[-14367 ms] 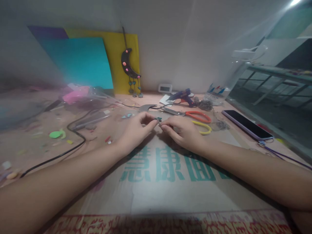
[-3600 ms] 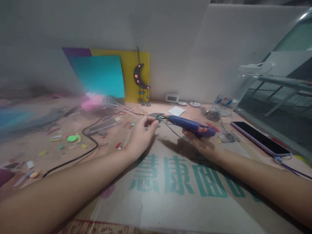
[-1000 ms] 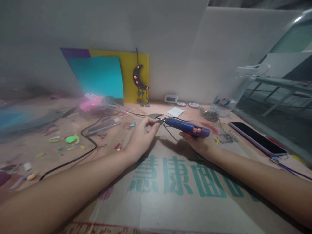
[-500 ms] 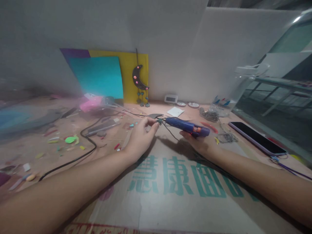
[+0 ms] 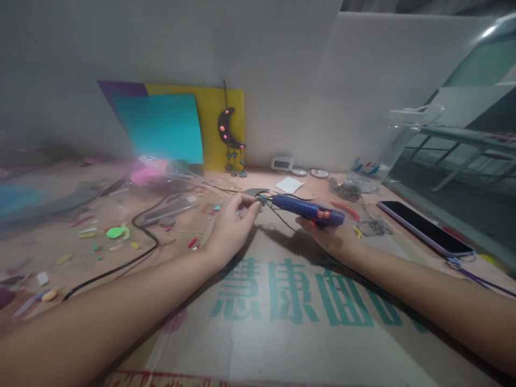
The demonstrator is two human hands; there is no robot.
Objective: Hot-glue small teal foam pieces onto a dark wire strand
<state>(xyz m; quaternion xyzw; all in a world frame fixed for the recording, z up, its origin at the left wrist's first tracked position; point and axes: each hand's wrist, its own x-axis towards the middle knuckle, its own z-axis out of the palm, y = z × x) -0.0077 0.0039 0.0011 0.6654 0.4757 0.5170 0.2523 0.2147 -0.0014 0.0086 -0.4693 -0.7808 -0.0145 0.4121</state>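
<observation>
My right hand [image 5: 332,236] is wrapped round a blue glue gun [image 5: 300,207], its thin metal nozzle pointing left. My left hand [image 5: 234,223] is closed in a pinch on a small dark teal piece [image 5: 261,200], which sits right at the nozzle tip. Whether the nozzle touches the piece I cannot tell. A thin dark cord [image 5: 285,221] trails from near the piece down to the right. Just behind my left fingertips lies a dark curved shape [image 5: 256,191], partly hidden by them.
A dark crescent ornament [image 5: 226,129] hangs before yellow and blue sheets [image 5: 161,126]. Small scraps and a black cable [image 5: 151,236] lie left. At right are a phone [image 5: 423,228], tangled string [image 5: 374,228] and a clear plastic jug [image 5: 366,172]. A white paper [image 5: 289,185] lies behind the glue gun.
The glue gun and my left fingers have shifted very slightly left in view, along with the whole scene. Both hands keep their grips.
</observation>
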